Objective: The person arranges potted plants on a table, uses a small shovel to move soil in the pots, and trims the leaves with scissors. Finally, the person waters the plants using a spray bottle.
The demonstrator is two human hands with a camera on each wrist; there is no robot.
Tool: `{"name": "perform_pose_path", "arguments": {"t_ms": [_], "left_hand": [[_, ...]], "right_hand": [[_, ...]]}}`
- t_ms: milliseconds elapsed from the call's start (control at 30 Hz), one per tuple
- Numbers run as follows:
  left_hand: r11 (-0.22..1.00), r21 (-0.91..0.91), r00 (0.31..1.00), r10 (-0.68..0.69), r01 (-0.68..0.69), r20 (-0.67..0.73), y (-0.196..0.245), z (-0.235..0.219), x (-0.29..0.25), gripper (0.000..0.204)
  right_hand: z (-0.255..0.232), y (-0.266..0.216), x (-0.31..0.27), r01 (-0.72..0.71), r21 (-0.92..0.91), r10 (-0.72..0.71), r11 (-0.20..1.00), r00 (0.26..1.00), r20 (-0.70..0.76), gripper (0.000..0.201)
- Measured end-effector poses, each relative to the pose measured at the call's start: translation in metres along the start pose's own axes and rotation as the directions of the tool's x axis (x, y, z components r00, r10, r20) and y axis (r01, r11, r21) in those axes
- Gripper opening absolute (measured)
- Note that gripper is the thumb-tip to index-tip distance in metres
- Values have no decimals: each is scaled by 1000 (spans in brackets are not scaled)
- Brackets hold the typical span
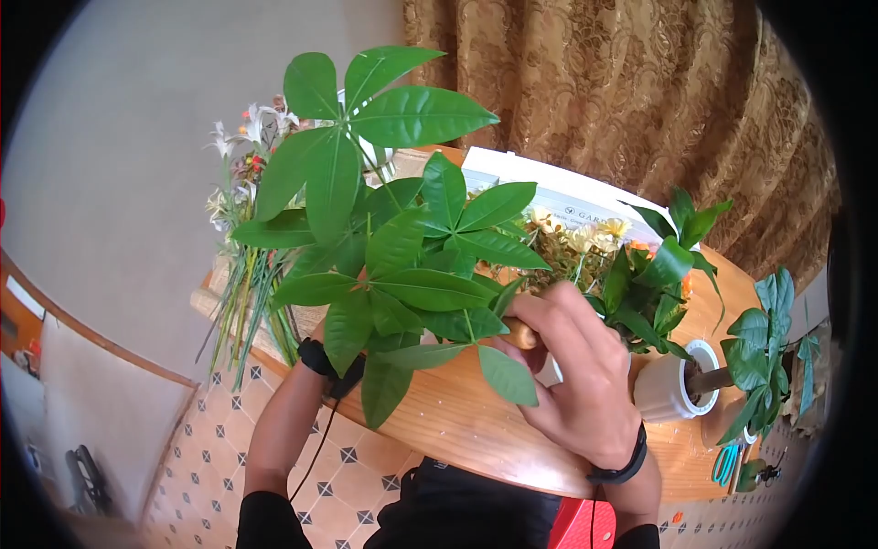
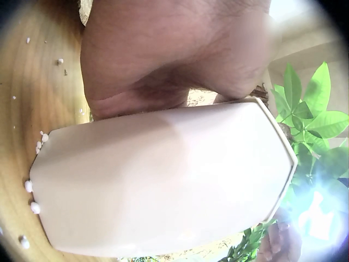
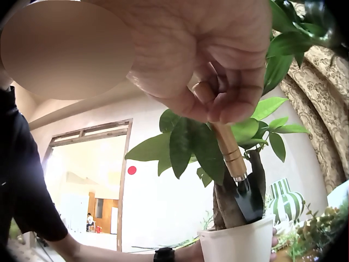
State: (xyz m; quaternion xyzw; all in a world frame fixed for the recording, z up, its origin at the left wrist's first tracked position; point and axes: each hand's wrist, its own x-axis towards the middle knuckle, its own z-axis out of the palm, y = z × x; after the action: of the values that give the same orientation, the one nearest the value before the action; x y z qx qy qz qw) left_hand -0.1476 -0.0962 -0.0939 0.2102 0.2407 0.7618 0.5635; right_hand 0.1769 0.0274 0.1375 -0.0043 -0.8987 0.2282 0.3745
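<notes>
My right hand (image 1: 585,366) pinches the wooden handle (image 3: 228,150) of a small trowel, whose dark blade (image 3: 250,202) reaches into a white pot (image 3: 237,240) beside a thick plant trunk (image 3: 226,204). Broad green leaves (image 1: 425,288) spread above the pot and hide much of it in the head view. Against the side of the white pot (image 2: 158,180) lies my left hand (image 2: 174,49), with its fingertips out of sight behind the pot in the left wrist view.
Cut flowers (image 1: 251,183) lie at the table's left end. To the right stand another white pot (image 1: 668,384) with a plant and blue-handled scissors (image 1: 725,465). A white box (image 1: 567,192) lies behind yellow flowers (image 1: 585,240). White bits (image 2: 35,207) dot the table (image 1: 457,421).
</notes>
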Motion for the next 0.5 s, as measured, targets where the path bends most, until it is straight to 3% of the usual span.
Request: {"name": "perform_pose_path", "arguments": {"t_ms": [133, 300, 400, 500], "left_hand": [[999, 33, 999, -14, 13, 32, 1, 14, 0, 48], [996, 89, 995, -17, 9, 95, 5, 35, -2, 48], [993, 118, 989, -10, -8, 149, 9, 51, -4, 48], [989, 145, 975, -4, -29, 222, 14, 70, -5, 48]], "right_hand": [[-9, -11, 1, 22, -44, -23, 999, 999, -28, 35], [-21, -24, -19, 102, -94, -121, 990, 966, -227, 44], [-22, -35, -53, 103, -17, -104, 995, 972, -209, 42], [-12, -40, -67, 140, -8, -140, 990, 989, -46, 43]]}}
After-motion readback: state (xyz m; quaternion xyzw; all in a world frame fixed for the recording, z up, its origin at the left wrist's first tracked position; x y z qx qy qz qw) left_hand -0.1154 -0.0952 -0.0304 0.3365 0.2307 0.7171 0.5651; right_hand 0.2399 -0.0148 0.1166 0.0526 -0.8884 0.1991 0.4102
